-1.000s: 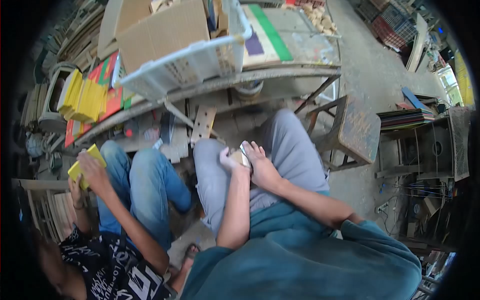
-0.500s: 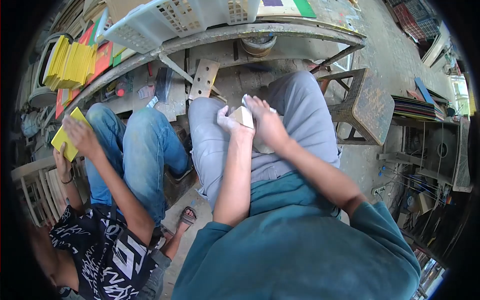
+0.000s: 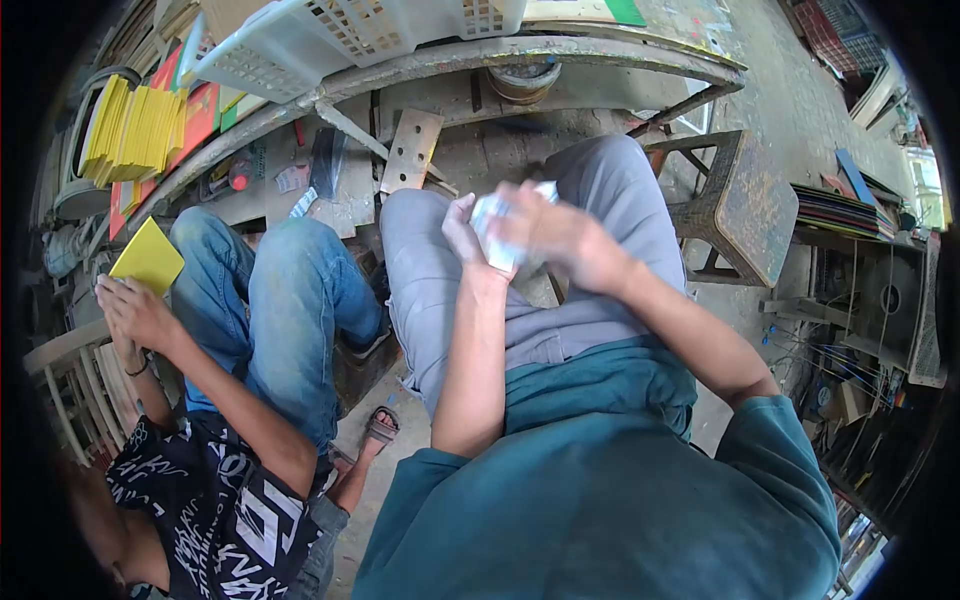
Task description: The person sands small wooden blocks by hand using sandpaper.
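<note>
My left hand (image 3: 462,232) is wrapped round a small pale wooden block (image 3: 503,257), held above my lap between my knees. Whitish dust coats its fingers. Over the block lies my right hand (image 3: 565,235), smeared by motion, pressing a thin white-and-bluish sheet (image 3: 490,212) against it. The sheet and the right fingers hide most of the block. What the sheet is made of is too blurred to tell.
At left, a seated co-worker's hands hold a yellow panel (image 3: 148,257). A workbench (image 3: 420,68) ahead carries a white plastic crate (image 3: 300,50) and stacked yellow pieces (image 3: 135,130). A worn stool (image 3: 745,205) stands right of my knee.
My right hand has swept across the block with the sheet, now covering its top, which showed before. The co-worker's yellow panel has turned, and both their hands are at its lower edge.
</note>
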The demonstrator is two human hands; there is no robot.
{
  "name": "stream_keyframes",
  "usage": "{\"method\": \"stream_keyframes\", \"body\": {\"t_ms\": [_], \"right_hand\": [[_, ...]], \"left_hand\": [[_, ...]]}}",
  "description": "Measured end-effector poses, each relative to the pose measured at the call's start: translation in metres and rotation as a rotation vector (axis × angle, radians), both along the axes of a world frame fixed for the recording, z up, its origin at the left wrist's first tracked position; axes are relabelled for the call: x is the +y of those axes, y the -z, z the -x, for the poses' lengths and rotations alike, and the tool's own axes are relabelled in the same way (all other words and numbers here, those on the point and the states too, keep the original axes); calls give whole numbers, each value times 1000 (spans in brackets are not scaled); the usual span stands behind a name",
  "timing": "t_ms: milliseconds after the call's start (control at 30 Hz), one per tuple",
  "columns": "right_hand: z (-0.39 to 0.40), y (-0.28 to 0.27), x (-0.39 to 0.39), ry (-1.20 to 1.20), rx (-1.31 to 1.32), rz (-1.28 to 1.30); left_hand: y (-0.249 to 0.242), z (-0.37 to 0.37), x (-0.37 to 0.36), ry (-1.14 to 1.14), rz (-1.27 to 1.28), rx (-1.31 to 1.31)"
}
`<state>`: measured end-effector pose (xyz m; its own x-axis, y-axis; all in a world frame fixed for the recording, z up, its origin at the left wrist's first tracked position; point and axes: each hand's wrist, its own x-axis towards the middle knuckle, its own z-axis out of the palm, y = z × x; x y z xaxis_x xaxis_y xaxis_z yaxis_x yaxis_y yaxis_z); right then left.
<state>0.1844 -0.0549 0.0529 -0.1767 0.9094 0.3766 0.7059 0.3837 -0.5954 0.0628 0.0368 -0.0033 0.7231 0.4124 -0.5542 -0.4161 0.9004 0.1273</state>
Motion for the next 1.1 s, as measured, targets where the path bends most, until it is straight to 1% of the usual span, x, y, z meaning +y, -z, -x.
{"method": "stream_keyframes", "body": {"t_ms": [33, 67, 100, 133, 167, 200, 233, 300, 333, 367, 433, 467, 500, 533, 567, 633, 667, 700, 733, 767, 800, 833, 867, 900, 933, 967, 1000, 1033, 1100], "right_hand": [[8, -6, -5, -157, 12, 25], [7, 9, -7, -147, 37, 6], [-1, 21, -4, -143, 32, 4], [-13, 29, 2, 96, -4, 73], [-22, 37, 7, 329, -38, 138], [-26, 40, 8, 366, 71, 76], [-18, 29, 11, 368, 77, 71], [9, 11, 5, 283, 453, 125], [21, 11, 4, 252, 422, 157], [35, 7, 2, 349, 376, 147], [36, 8, -6, 375, 312, 202], [29, 15, -14, 372, 314, 196], [20, 26, -26, 327, 289, 250], [17, 24, -28, 284, 263, 305], [15, 24, -26, 285, 265, 303], [13, 1, -8, 439, 360, 90], [17, 8, -1, 325, 428, 57], [30, 10, 3, 341, 378, 76], [36, 19, -5, 368, 397, 108], [40, 24, -11, 389, 412, 130], [38, 20, -23, 292, 371, 257], [35, 17, -40, 196, 328, 388], [37, 17, -49, 181, 461, 366], [36, 15, -46, 181, 462, 366], [31, 9, -40, 343, 481, 265], [25, 1, -35, 505, 498, 166], [19, -8, -20, 505, 492, 93], [21, -9, -12, 512, 490, 88], [30, -11, 3, 266, 425, 117]], "left_hand": [[23, -1, 3, -15, 20, -224], [47, -1, 6, -7, 46, -443], [11, -6, 2, -12, 73, -65], [21, -8, 1, -11, 68, -69], [37, -8, 1, -49, 14, -403], [46, -7, 3, -78, -41, -731], [22, -9, 6, -74, -46, -727], [-17, -13, 4, -227, 167, 90], [-9, -11, 5, -217, 94, -1], [-1, -14, 4, -266, 50, 61], [21, -10, 8, -338, 96, 188], [35, -5, 14, -341, 89, 188], [53, 3, 20, -327, -64, -230], [56, 7, 24, -298, -218, -646], [60, 6, 24, -295, -219, -646], [45, -6, 13, -287, -103, -495], [8, -17, 8, -299, -7, -161], [-25, -24, 7, -296, 81, 177], [-9, -17, 7, -355, 78, 109], [21, -7, 13, -418, 67, 34], [61, 3, 19, -489, -50, -452], [49, 1, 25, -494, -59, -455], [28, -1, 27, -547, -19, -379], [15, -4, 28, -601, 21, -305], [14, -7, 27, -605, 22, -307], [13, -11, 23, -545, 7, -360], [12, -13, 19, -479, -6, -411], [9, -15, 19, -471, -6, -415], [3, -18, 18, -328, -68, -190]]}}
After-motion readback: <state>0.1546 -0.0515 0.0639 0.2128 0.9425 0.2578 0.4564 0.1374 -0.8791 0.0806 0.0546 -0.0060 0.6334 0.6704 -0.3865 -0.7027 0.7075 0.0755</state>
